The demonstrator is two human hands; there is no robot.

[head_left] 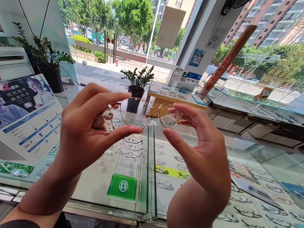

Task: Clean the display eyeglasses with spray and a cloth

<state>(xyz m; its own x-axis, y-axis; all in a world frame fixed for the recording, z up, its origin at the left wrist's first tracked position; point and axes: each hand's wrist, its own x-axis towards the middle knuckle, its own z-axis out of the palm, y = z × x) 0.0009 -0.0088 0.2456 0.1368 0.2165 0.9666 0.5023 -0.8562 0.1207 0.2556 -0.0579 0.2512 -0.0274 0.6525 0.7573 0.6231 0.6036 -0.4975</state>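
A pair of round, thin-rimmed eyeglasses (135, 120) is held up in front of me, with small printing on the clear lenses. My left hand (83, 131) is closed in a pinch, index finger at the top and thumb at the bottom of the left rim. Something pale and crumpled (104, 118), perhaps a cloth, is tucked behind its curled fingers. On the other side, my right hand (207, 154) is closed around the right rim with index finger and thumb. Its other fingers curl behind the lens, and the temples are mostly hidden.
Below the hands are glass display cases (147, 167) holding several rows of spectacle frames and a green logo block (122, 187). A printed display board (20, 115) stands at left, a tablet-like panel (257, 192) lies at right. Potted plants (138, 78) stand near the window.
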